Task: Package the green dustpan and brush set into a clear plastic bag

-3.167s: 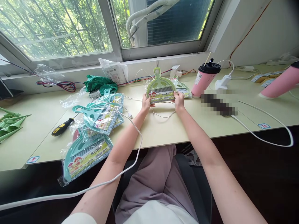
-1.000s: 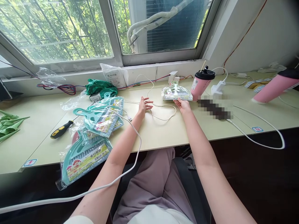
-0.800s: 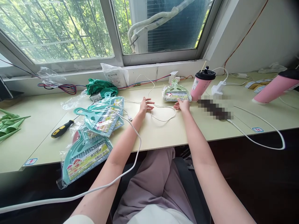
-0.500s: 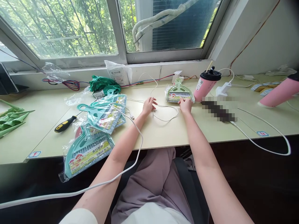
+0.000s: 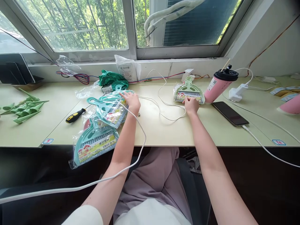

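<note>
Several plastic-wrapped dustpan and brush sets in turquoise (image 5: 106,107) lie in an overlapping pile on the left of the table; the lowest one (image 5: 96,147) sticks out past the front edge. My left hand (image 5: 132,101) is at the pile's right side, fingers stretched over the upper sets. It is open; whether the fingertips press on the wrap I cannot tell. A light green dustpan and brush set (image 5: 188,90) lies at the right, handle towards the window. My right hand (image 5: 191,105) is closed at its lower edge, the fingertips partly hidden.
A thin white cable (image 5: 161,106) loops between my hands; a thicker white one (image 5: 112,176) crosses my left forearm. A screwdriver (image 5: 75,116) and green leaves (image 5: 28,107) lie left. A pink cup (image 5: 217,87) and a phone (image 5: 229,114) are right. A green bag (image 5: 112,79) sits behind the pile.
My left hand has moved left from the loose cable to the pile of dustpan sets. My right hand stays at the green set. The view has shifted to the left.
</note>
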